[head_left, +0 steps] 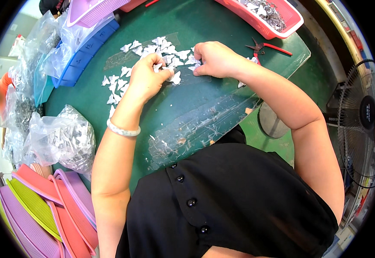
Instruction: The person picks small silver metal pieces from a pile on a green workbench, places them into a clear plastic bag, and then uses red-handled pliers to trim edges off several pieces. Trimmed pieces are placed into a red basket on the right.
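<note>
your left hand (146,77), half-closed, bends over small silver-grey pieces (183,54) scattered on the green tabletop (174,21); your right hand (215,59) curls at the cluster's right edge. whether either grips a piece, i cannot tell. red-handled pliers (277,49) lie near the tabletop's right corner.

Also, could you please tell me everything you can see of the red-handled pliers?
The pliers have slim, smooth red handles, apparently plastic-coated, and a short, dark, metal-looking head with its jaws open. They lie unheld on the green tabletop, handles spread, just below the pink basket. One handle points right; the other runs down toward the right forearm, where its end is hidden. A small silver piece lies beside it; contact is unclear.
</note>
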Tool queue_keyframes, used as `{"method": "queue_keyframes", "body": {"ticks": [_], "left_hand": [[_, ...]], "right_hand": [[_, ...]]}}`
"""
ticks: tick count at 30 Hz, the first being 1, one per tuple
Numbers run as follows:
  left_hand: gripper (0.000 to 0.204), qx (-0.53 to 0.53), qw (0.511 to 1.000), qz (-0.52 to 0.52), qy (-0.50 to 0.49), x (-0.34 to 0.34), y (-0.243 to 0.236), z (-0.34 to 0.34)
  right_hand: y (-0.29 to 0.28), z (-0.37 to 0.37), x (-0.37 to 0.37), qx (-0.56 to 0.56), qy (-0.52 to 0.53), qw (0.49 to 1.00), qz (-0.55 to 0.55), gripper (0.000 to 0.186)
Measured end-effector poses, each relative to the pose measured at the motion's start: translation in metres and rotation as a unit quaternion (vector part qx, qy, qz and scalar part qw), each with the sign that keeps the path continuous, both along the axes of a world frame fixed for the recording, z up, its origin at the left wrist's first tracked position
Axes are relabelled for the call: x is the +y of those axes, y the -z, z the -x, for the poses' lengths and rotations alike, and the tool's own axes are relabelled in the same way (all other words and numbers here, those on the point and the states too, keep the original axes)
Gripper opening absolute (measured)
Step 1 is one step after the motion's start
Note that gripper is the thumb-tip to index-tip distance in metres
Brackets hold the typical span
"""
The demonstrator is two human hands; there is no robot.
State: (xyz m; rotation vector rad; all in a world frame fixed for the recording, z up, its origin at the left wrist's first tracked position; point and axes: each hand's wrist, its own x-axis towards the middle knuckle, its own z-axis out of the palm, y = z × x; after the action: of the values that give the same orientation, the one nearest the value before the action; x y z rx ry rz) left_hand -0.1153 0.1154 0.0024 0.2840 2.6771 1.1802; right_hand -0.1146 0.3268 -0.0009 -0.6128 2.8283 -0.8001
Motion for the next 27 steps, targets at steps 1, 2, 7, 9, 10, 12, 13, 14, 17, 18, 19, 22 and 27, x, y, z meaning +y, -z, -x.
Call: {"method": "queue_keyframes", "body": {"ticks": [1,2,7,9,10,12,13,14,17,18,19,22,27], "left_hand": [[0.021,-0.026,0.999,-0.043,-0.01,-0.002,0.0,-0.001],[0.018,-0.053,0.995,-0.085,-0.019,-0.003,-0.001,-0.001],[0.01,-0.238,0.885,-0.385,-0.107,-0.022,-0.005,-0.002],[0.007,-0.279,0.808,-0.498,-0.144,-0.026,-0.01,-0.004],[0.005,-0.296,0.779,-0.532,-0.15,-0.03,-0.007,-0.003],[0.006,-0.3,0.767,-0.547,-0.149,-0.03,-0.007,-0.005],[0.007,-0.302,0.761,-0.555,-0.149,-0.031,-0.007,-0.006],[0.009,-0.289,0.789,-0.525,-0.132,-0.031,-0.005,-0.006],[0.017,-0.23,0.898,-0.366,-0.084,-0.027,-0.004,-0.008],[0.019,-0.198,0.941,-0.265,-0.07,-0.018,-0.01,-0.014],[0.022,-0.162,0.972,-0.16,-0.056,-0.011,-0.013,-0.018],[0.03,-0.015,0.999,0.031,0.039,0.0,-0.004,-0.024],[0.028,0.03,0.981,0.18,0.064,0.017,-0.015,-0.029]], "right_hand": [[0.0,-0.001,0.0,-0.001,0.002,1.0,-0.001,0.037],[-0.001,-0.002,0.001,0.007,0.001,1.0,-0.008,0.036],[-0.009,-0.007,0.002,0.01,-0.024,0.998,-0.054,0.032],[-0.01,-0.011,0.001,0.044,-0.052,0.993,-0.099,0.026],[-0.01,-0.012,0.0,0.061,-0.065,0.989,-0.121,0.023],[-0.014,-0.012,0.001,0.065,-0.094,0.983,-0.141,0.019],[-0.015,-0.013,0.001,0.068,-0.109,0.98,-0.151,0.018],[-0.013,-0.012,0.003,0.078,-0.111,0.982,-0.134,0.017],[-0.006,-0.006,0.011,0.073,-0.095,0.99,-0.07,0.017],[-0.004,-0.003,0.013,0.048,-0.076,0.995,-0.04,0.018],[-0.003,-0.001,0.016,0.022,-0.057,0.998,-0.01,0.019],[-0.009,0.002,0.024,-0.219,0.056,0.94,0.256,0.02],[-0.006,0.01,0.043,-0.35,0.013,0.723,0.596,0.021]]}}
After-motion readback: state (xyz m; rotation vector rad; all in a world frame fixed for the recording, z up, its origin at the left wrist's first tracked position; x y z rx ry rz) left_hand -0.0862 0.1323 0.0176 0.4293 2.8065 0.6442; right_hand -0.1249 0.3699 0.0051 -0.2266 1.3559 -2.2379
